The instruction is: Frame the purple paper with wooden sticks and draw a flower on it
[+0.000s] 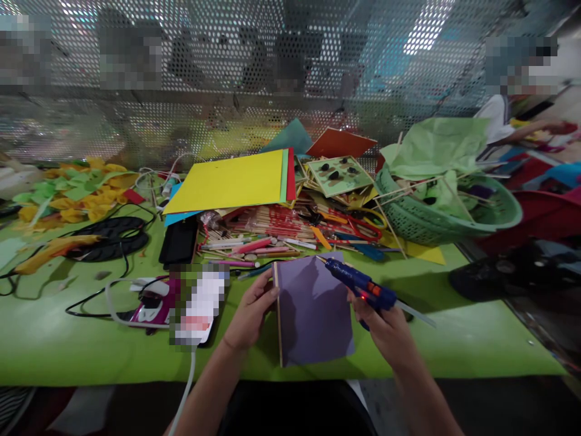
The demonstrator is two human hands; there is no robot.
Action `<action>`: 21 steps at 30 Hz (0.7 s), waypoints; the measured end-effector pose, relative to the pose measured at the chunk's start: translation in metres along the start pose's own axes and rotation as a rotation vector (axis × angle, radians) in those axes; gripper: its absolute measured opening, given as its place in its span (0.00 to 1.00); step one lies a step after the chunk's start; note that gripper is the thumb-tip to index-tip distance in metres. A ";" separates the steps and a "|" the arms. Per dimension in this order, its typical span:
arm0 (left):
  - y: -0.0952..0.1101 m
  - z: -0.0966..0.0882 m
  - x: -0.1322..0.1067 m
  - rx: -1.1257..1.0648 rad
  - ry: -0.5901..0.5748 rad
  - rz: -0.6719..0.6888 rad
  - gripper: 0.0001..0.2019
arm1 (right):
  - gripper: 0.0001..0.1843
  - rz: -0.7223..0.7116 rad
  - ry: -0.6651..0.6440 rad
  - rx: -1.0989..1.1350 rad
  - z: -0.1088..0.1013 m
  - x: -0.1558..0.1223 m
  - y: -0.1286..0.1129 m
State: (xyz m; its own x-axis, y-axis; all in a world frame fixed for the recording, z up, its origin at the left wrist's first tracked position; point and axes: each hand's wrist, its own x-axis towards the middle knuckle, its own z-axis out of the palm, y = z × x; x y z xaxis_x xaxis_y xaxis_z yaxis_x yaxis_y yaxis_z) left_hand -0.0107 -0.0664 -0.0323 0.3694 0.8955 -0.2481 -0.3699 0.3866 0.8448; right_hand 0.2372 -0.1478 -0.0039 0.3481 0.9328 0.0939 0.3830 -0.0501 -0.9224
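My left hand (255,309) grips the left edge of a purple sheet of paper (315,315), where a thin wooden stick (278,321) runs along the side. In my right hand (379,324) is a blue hot glue gun (361,281), its fingers wrapped round the handle. A small red light glows on the gun, and a pale glue stick (416,313) juts from its back. The gun's nozzle points left, over the upper edge of the purple sheet. Shadows of my hands fall across the sheet.
Behind the sheet lie pens (254,245), scissors (370,221) and bundled sticks (267,223). Yellow card (231,181) tops a stack. A green basket (490,212) stands right. A phone (202,306), power strip (157,306) and another glue gun (54,251) are left.
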 end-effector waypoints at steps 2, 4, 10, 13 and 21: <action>-0.001 0.000 0.000 -0.003 -0.001 0.003 0.24 | 0.24 -0.009 0.006 0.008 0.000 0.001 0.002; -0.001 -0.001 0.000 -0.009 0.007 0.005 0.23 | 0.24 -0.015 0.023 0.009 -0.001 0.001 0.007; 0.001 0.000 0.000 -0.028 0.007 -0.003 0.22 | 0.22 0.107 0.038 0.049 -0.007 -0.003 0.022; 0.002 0.001 -0.001 -0.024 -0.001 -0.015 0.23 | 0.21 0.125 0.046 0.058 -0.009 -0.004 0.024; -0.001 -0.001 0.001 0.010 0.004 -0.017 0.25 | 0.22 0.085 0.041 0.070 -0.007 -0.003 0.013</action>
State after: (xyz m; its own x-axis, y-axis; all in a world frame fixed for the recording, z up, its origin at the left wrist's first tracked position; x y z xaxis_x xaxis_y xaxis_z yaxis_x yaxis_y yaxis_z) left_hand -0.0113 -0.0659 -0.0337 0.3719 0.8898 -0.2645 -0.3550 0.3996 0.8451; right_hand 0.2471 -0.1535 -0.0139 0.4118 0.9108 0.0281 0.2903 -0.1019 -0.9515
